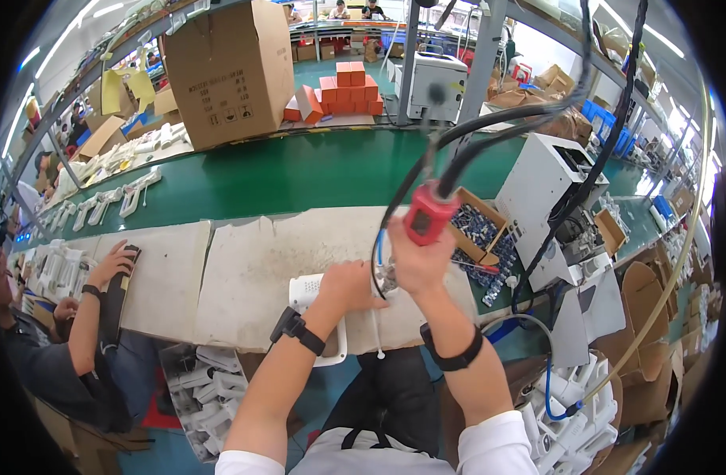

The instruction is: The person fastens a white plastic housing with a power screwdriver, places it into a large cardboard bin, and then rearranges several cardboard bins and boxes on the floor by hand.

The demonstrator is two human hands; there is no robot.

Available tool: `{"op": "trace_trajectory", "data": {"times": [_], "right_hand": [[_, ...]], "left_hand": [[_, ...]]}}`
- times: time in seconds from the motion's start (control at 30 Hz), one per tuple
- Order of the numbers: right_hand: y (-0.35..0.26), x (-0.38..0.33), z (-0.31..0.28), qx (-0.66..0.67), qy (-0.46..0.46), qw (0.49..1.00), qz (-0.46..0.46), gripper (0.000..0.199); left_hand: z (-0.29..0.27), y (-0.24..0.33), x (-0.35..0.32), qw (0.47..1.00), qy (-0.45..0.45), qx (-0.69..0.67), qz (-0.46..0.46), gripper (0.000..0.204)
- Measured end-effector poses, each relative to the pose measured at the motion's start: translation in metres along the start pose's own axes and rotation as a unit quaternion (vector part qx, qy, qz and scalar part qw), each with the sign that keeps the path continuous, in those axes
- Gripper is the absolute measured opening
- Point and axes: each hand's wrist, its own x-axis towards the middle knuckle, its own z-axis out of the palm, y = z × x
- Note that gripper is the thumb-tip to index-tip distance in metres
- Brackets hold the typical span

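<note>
White casing being screwed at the frame's centre

The white plastic casing [322,305] is pinned under the left hand [348,286]; the red hanging screwdriver [428,215] is gripped by the right hand [417,257], fastening seemingly unfinished.

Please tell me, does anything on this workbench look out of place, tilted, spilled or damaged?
Nothing is plainly damaged or spilled. The right hand grips a red power screwdriver hanging on black cables, and the left hand presses a white plastic housing on the worn pad. One orange box leans against its stack.
</note>
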Motion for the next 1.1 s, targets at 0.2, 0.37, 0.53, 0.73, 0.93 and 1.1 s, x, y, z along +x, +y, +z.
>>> {"op": "trace_trajectory", "data": {"times": [0.2, 0.37, 0.53, 0.73, 0.93, 1.1], "right_hand": [[0.016, -0.001, 0.001, -0.018, -0.027, 0.999, 0.023, 0.012], [-0.028, 0.012, 0.008, 0.052, 0.009, 0.999, -0.013, 0.011], [-0.047, 0.019, 0.031, 0.062, -0.024, 0.998, -0.021, 0.011], [-0.013, 0.024, 0.045, 0.033, -0.026, 0.999, -0.011, 0.014], [0.017, 0.024, 0.054, 0.055, -0.03, 0.998, 0.013, 0.017], [0.028, 0.014, 0.063, 0.033, -0.044, 0.998, 0.013, 0.017]], "left_hand": [[-0.022, -0.045, -0.028, 0.996, 0.045, 0.07, 0.018, 0.088], [-0.024, -0.057, -0.039, 0.996, -0.07, 0.043, -0.031, 0.09], [-0.027, -0.022, -0.03, 0.997, -0.055, -0.027, -0.04, 0.084], [-0.021, -0.02, -0.023, 0.997, -0.052, -0.019, -0.046, 0.095], [-0.002, -0.028, -0.016, 1.0, -0.016, 0.002, -0.022, 0.097], [0.001, -0.03, -0.013, 0.994, -0.079, -0.031, -0.069, 0.107]]}}
